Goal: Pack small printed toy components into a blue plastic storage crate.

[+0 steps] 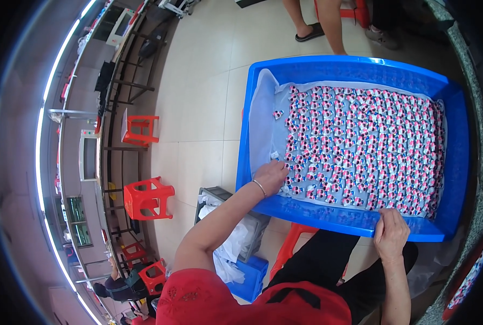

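A blue plastic bin (355, 65) holds rows of small skull-like pieces (360, 141), white with pink, blue and black. They lie on a pale sheet (263, 119) lining the bin. My left hand (271, 176), a bracelet on its wrist, reaches into the bin's left end. Its fingers are bent together at the edge of the rows, beside a small whitish piece (274, 155); what is between the fingertips is hidden. At the near side my right hand (391, 233) is closed over the bin's rim. A single piece (277, 114) lies apart from the rows.
Below the bin at left stand a grey crate (257, 233) with white plastic bags (233, 235) and a smaller blue crate (252, 281). Red stools (148, 199) line the shelving at left. Another person's legs (330, 24) are beyond the bin. A speckled ledge (471, 238) runs along the right.
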### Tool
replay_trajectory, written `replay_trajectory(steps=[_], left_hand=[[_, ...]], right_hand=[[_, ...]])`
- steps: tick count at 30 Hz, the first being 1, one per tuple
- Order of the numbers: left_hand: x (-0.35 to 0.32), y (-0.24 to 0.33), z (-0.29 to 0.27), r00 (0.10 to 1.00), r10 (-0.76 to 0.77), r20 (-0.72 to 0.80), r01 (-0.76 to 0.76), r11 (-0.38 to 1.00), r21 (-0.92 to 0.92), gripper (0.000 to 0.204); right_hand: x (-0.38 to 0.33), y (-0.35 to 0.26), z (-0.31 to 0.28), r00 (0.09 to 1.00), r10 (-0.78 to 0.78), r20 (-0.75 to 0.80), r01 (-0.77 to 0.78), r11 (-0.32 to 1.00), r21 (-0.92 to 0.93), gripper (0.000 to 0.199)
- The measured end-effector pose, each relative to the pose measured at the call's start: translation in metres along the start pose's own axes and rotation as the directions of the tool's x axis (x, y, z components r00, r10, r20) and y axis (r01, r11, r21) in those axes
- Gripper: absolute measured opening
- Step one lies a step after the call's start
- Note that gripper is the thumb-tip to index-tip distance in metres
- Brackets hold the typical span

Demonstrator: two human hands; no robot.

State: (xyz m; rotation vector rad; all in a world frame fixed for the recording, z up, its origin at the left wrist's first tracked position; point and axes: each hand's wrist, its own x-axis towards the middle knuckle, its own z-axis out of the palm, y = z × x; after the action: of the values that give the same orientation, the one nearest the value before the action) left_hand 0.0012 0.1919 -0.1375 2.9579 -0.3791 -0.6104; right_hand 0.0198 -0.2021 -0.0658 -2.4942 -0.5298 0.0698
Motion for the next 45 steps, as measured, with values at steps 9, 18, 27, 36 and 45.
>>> replay_trajectory(steps=[9,18,27,36,45], left_hand=[[0.007,0.018,-0.006,0.996,-0.075,0.048,0.080,0.988,-0.130,0.021],[0.008,0.011,-0.011,0.995,-0.092,-0.031,0.089,0.992,-0.087,0.020],[-0.005,0.013,-0.013,1.000,0.015,0.015,-0.012,0.982,-0.189,0.018],[0.013,0.028,-0.020,0.885,-0.081,0.458,0.061,0.996,0.058,0.027],[-0.006,0.021,-0.020,0.972,-0.061,0.227,0.088,0.990,-0.109,0.035]], right_hand=[[-0.002,0.001,0.000,1.000,0.006,-0.003,-0.006,1.000,-0.005,0.013],[-0.001,-0.001,0.000,1.000,0.006,-0.005,-0.006,1.000,0.001,0.012],[0.001,-0.001,0.000,1.000,0.010,0.011,-0.010,1.000,0.007,0.010],[0.001,-0.003,0.000,1.000,0.009,0.000,-0.009,1.000,0.014,0.007],[0.002,-0.003,-0.002,1.000,0.006,-0.002,-0.006,1.000,0.019,0.008]])
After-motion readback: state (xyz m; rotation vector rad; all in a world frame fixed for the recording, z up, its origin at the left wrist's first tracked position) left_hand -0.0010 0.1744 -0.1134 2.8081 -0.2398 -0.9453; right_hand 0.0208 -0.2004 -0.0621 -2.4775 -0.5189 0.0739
